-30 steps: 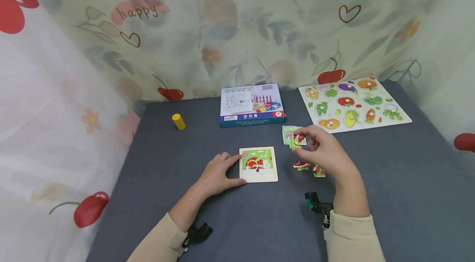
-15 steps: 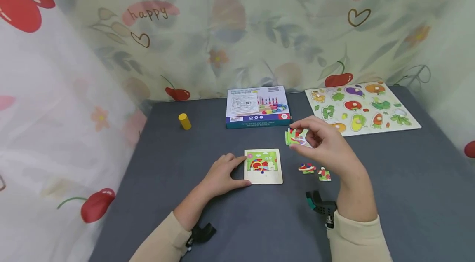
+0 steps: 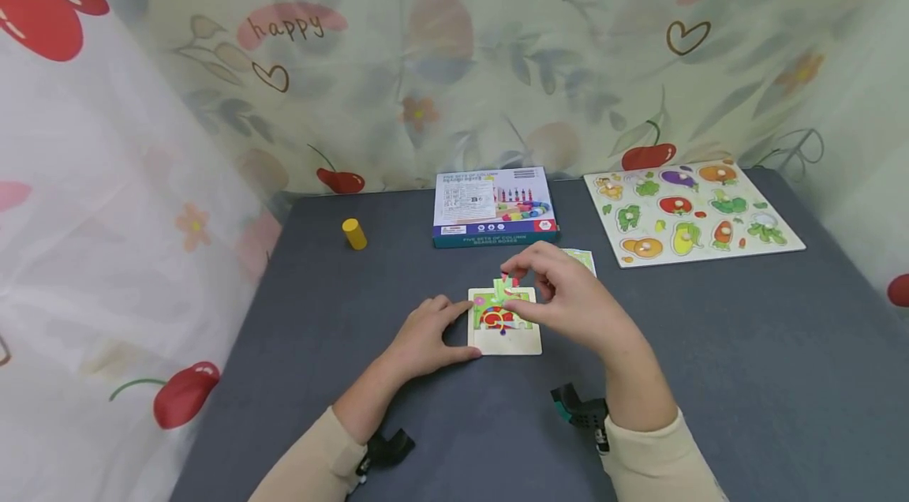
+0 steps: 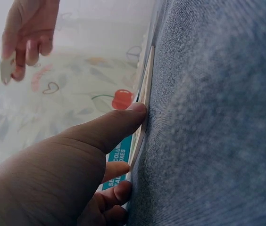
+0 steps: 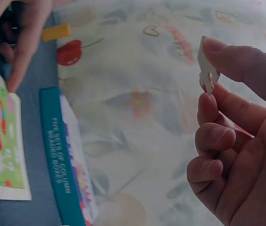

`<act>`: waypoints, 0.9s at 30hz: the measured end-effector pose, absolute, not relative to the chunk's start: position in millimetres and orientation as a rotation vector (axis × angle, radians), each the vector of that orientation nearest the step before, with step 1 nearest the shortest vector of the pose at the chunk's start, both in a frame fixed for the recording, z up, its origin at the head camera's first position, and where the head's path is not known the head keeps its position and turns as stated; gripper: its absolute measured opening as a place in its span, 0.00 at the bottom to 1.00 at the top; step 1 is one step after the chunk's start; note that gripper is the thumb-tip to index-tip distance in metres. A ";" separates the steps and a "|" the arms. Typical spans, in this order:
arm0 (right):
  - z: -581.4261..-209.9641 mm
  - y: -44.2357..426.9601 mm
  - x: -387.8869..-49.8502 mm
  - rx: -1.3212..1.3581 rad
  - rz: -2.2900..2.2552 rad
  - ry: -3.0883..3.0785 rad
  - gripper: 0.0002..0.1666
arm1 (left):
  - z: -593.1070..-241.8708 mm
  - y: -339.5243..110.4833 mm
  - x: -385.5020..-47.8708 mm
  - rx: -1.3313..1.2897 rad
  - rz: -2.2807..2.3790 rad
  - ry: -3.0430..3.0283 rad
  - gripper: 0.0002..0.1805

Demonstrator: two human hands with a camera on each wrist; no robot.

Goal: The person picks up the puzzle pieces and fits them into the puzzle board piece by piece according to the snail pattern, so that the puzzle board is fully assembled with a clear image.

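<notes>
My right hand (image 3: 571,301) pinches a jigsaw puzzle piece (image 3: 500,290) between thumb and fingertips, above the far edge of a small wooden puzzle board (image 3: 506,346). The piece looks green with red on its face; in the right wrist view its pale side (image 5: 203,63) shows. Part of a green and red picture fills the board's upper portion, and bare wood shows along the lower part. My left hand (image 3: 422,335) rests at the board's left side, its forefinger touching the left edge and its thumb the near left corner.
A picture card (image 3: 586,258) lies partly hidden behind my right hand. At the back are a boxed bead set (image 3: 493,206) and a vegetable puzzle board (image 3: 699,210). A yellow cylinder (image 3: 353,234) stands at the back left. Patterned cloth (image 3: 440,91) hangs behind the table.
My right hand has carried the puzzle piece left, from over the card to over the board. Two loose pieces seen earlier are now hidden behind my right arm. My left hand stays put.
</notes>
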State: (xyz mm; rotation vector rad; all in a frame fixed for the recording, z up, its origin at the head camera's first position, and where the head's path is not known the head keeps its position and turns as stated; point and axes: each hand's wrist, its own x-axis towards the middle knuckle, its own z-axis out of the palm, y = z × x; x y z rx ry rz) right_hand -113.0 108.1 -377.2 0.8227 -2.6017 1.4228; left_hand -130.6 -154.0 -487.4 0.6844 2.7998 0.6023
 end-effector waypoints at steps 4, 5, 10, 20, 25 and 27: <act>-394.2 95.0 -119.7 0.843 1.436 -2.677 0.20 | -488.6 -154.8 -130.1 0.700 0.622 2.803 0.46; -398.4 91.9 -121.4 0.841 1.429 -2.703 0.20 | -489.0 -155.0 -130.0 0.703 0.626 2.805 0.46; -421.9 78.9 -130.5 0.792 1.350 -2.855 0.21 | -490.3 -155.3 -129.9 0.709 0.646 2.806 0.45; -453.4 67.6 -138.8 0.697 1.134 -3.058 0.21 | -491.1 -154.9 -130.3 0.717 0.639 2.807 0.44; -462.0 66.6 -140.6 0.677 1.109 -3.133 0.18 | -492.0 -154.9 -130.5 0.717 0.635 2.812 0.44; -465.0 66.5 -141.4 0.686 1.115 -3.145 0.18 | -492.6 -155.0 -130.7 0.715 0.632 2.815 0.45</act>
